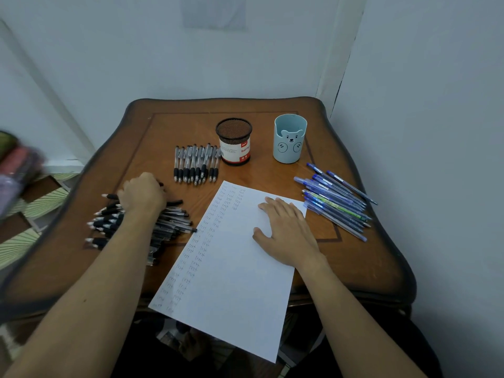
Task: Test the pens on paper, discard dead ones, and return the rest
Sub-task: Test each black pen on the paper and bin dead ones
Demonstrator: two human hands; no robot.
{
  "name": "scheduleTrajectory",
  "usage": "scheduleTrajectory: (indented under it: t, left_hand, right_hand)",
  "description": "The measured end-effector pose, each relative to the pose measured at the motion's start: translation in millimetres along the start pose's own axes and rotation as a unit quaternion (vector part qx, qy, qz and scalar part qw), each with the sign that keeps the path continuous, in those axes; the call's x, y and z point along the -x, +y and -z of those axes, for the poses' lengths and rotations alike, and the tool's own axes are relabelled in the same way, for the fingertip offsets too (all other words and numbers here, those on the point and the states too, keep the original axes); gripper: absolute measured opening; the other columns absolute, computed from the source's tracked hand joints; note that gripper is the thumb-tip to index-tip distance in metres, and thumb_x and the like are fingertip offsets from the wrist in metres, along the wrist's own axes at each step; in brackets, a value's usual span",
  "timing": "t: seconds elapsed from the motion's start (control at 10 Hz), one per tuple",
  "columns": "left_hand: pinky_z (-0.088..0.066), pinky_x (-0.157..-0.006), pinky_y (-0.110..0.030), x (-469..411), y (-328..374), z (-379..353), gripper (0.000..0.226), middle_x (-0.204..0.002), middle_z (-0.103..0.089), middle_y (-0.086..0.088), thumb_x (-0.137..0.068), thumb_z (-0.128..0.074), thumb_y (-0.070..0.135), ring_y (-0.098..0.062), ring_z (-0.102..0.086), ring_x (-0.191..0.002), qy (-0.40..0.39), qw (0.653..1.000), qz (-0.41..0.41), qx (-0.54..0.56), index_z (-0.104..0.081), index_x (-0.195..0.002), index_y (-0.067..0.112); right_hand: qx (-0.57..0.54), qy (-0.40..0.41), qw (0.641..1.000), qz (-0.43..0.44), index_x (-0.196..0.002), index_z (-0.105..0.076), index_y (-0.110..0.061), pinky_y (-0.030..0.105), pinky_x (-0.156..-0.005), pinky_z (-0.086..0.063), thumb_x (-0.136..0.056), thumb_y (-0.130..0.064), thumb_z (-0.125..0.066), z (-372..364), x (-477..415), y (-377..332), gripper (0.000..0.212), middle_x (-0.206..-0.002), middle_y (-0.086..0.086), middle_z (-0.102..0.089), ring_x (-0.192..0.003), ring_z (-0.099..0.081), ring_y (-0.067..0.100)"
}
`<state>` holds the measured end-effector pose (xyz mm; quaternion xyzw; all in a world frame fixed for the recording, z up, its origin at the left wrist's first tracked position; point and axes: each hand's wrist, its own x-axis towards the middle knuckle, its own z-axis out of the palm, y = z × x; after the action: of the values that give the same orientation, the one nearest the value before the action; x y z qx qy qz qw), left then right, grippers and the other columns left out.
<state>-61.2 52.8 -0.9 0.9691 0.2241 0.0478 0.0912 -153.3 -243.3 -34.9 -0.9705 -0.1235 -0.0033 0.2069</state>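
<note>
Black pen pile [174, 225] under left hand [141, 195] | right hand [286, 230] flat on paper [231, 282]

Paper [240, 282]: white, columns of grey scribbles. Left of it, black pens [174, 222]; right, blue pens [335, 205]; beyond, pale-blue bear-print cup [289, 140].

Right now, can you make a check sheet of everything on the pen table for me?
Surface: brown wooden table; paper overhangs its near edge.
Job's things: paper has columns of test marks; loose black pen pile on the left; tidy pen row by mesh cup; blue pens on the right, near bear cup.
Clutter: blurred colourful thing at left edge, cannot tell what.
Grippers: left hand on black pen pile, fingers curled, grip hidden; right hand flat on paper.
Cables: nothing seen.
Surroundings: pale walls, patterned floor.
</note>
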Motion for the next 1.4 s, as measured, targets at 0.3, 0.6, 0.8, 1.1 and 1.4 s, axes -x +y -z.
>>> scheduleTrajectory:
  t: [0.3, 0.6, 0.8, 1.1, 1.4]
  left_hand:
    - [-0.015, -0.117, -0.052, 31.1, 14.9, -7.3, 0.024, -0.112, -0.072, -0.007, -0.101, -0.056, 0.029, -0.033, -0.054, -0.121, 0.191, 0.955, -0.176, 0.143, -0.065, -0.119, 0.016]
    - [-0.046, -0.064, -0.03, 53.0, 35.4, -9.9, 0.025, -0.102, -0.062, -0.013, -0.104, -0.044, 0.025, -0.023, -0.058, -0.083, 0.183, 0.865, -0.347, 0.314, -0.056, -0.125, 0.017]
    - [-0.043, -0.056, -0.027, 59.3, 55.2, -0.3, 0.044, -0.079, -0.06, 0.011, -0.098, -0.043, 0.052, -0.005, -0.056, -0.068, 0.1, 0.887, -0.321, 0.317, -0.064, -0.115, 0.019]
    - [-0.049, -0.07, -0.01, 68.8, 76.8, 7.7, 0.016, -0.094, -0.064, 0.017, -0.094, -0.069, 0.021, 0.011, -0.06, -0.084, 0.104, 0.848, -0.306, 0.42, -0.068, -0.109, 0.014]
    - [-0.054, -0.07, -0.025, 73.3, 88.7, -3.1, 0.032, -0.087, -0.068, -0.01, -0.108, -0.042, 0.018, -0.006, -0.066, -0.075, 0.005, 0.778, -0.149, 0.611, -0.07, -0.107, 0.004]
  right_hand:
    - [-0.001, 0.001, 1.0, -0.004, -0.151, -0.034, -0.027, 0.036, -0.123, -0.004, -0.098, -0.052, -0.044, 0.4, 0.8, -1.1, 0.059, -0.163, -0.007, -0.025, -0.151, -0.015, 0.012]
    - [-0.002, -0.001, 1.0, -0.005, -0.151, -0.033, -0.028, 0.035, -0.122, -0.003, -0.098, -0.053, -0.044, -0.5, 0.3, -0.5, 0.06, -0.163, -0.007, -0.025, -0.151, -0.015, 0.012]
    - [0.001, -0.004, 1.0, -0.006, -0.151, -0.032, -0.028, 0.036, -0.123, -0.002, -0.098, -0.053, -0.043, -0.3, 0.4, -0.2, 0.06, -0.164, -0.007, -0.023, -0.152, -0.013, 0.012]
    - [0.0, 0.001, 1.0, 0.001, -0.151, -0.033, -0.026, 0.033, -0.121, 0.001, -0.098, -0.052, -0.044, 0.0, 0.7, 0.4, 0.059, -0.163, -0.006, -0.024, -0.152, -0.014, 0.012]
    - [-0.008, 0.001, 1.0, 0.003, -0.152, -0.033, -0.025, 0.035, -0.122, 0.0, -0.098, -0.051, -0.044, 0.2, 1.2, 0.4, 0.06, -0.164, -0.005, -0.023, -0.152, -0.012, 0.013]
